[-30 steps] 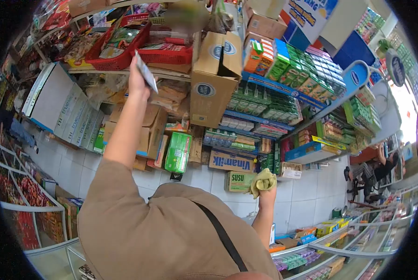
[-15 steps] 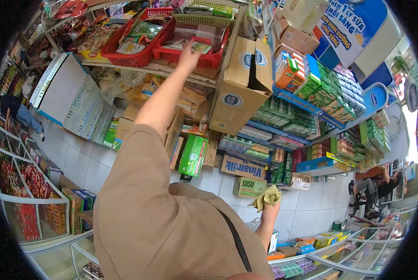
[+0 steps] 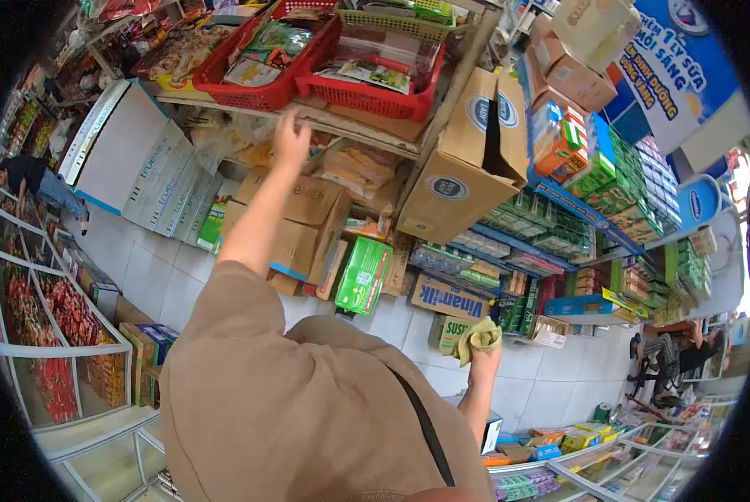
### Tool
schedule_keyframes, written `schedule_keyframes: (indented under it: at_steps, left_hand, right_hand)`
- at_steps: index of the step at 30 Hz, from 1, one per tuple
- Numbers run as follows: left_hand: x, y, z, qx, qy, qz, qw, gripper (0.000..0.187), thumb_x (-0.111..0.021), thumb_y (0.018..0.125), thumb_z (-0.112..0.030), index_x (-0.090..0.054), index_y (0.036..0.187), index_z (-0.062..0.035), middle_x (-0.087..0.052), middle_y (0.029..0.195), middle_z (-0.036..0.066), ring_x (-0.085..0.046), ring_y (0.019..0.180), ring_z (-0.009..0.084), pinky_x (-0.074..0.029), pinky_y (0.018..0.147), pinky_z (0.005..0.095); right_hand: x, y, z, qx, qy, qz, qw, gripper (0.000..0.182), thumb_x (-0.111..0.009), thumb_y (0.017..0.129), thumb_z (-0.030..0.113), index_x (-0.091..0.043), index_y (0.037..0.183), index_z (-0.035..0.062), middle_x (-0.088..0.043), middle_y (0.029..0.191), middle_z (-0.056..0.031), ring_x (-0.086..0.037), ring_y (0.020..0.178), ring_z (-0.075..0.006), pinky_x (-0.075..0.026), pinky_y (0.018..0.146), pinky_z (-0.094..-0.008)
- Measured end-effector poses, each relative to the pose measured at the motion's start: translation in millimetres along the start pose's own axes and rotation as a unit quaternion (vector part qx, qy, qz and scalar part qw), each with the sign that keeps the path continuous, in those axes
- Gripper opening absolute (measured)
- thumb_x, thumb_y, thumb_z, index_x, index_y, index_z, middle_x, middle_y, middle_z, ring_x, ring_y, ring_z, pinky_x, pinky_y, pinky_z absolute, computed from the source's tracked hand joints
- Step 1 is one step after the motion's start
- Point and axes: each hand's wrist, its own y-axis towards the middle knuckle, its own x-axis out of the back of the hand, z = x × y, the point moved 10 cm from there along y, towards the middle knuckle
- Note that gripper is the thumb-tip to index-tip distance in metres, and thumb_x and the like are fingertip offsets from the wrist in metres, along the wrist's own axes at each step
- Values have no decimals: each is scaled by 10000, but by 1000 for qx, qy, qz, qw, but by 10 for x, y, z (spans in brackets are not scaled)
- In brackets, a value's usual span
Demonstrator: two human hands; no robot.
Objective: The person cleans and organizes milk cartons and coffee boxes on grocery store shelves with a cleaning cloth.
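My left hand (image 3: 291, 144) is reached out in front of the shelf edge, its fingers apart and nothing in them. Just beyond it stand a red basket (image 3: 262, 96) of packets and a second red basket (image 3: 408, 102) holding flat packs. Under the hand, the lower shelf has bags of yellowish-brown goods (image 3: 354, 166) beside cardboard boxes (image 3: 312, 205). Out to the right, my right hand (image 3: 485, 366) grips a crumpled yellow-green cloth (image 3: 479, 338), held above the tiled floor.
A tall cardboard carton (image 3: 454, 167) stands right of the baskets, beside racks of milk cartons (image 3: 618, 184). A green box (image 3: 362, 274) and a Vinamilk carton (image 3: 450, 296) sit low ahead. Glass cases (image 3: 57, 347) line the left. People are at far left (image 3: 36, 180) and right (image 3: 697, 351).
My left hand has drawn back from the right red basket, moving left and down to the shelf edge. My right hand keeps the cloth. The whole view has shifted slightly.
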Motion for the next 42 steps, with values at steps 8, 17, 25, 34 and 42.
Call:
schedule_keyframes:
  at_steps: [8,17,25,34,42]
  left_hand:
    - [318,1342,178,-79,283,30,955,412,-624,750,-246,-548,1079,-9,-543,1070,195,-494,1042,340,-402,893,407]
    - [-283,1667,1258,124,481,319,807,796,-573,766,-445,-234,1369,-52,-389,1317,236,-432,1181,357,-384,953,460]
    - [-297,1737,1448,148,426,306,838,587,-546,786,-395,-394,1321,-208,-442,1304,173,-417,1208,320,-352,955,490]
    - [915,1748,1442,210,-395,-218,867,354,-445,830,-185,-506,1162,-79,-602,1010,146,-590,914,299,-472,731,375]
    - [774,656,-165,259,-595,-27,760,295,-427,928,-177,-439,1213,-101,-531,1148,104,-579,942,258,-524,729,429]
  right_hand:
    - [-559,138,64,7,-14,36,999,429,-647,723,39,-490,1122,13,-567,1047,-61,-547,957,-161,-442,838,-289]
    - [-627,31,-168,-15,-8,19,1000,444,-635,733,42,-469,1143,8,-556,1070,-72,-543,972,-169,-438,851,-294]
    - [-622,-64,-171,-34,-22,-5,999,483,-620,737,24,-450,1189,8,-542,1106,-81,-530,1002,-180,-430,866,-301]
    - [-331,-126,-555,-66,-8,-32,997,506,-645,752,27,-434,1212,14,-535,1146,-85,-521,1040,-189,-424,884,-306]
    - [-435,5,-398,4,37,33,999,436,-620,813,69,-448,1213,46,-534,1154,-73,-518,1041,-179,-425,879,-312]
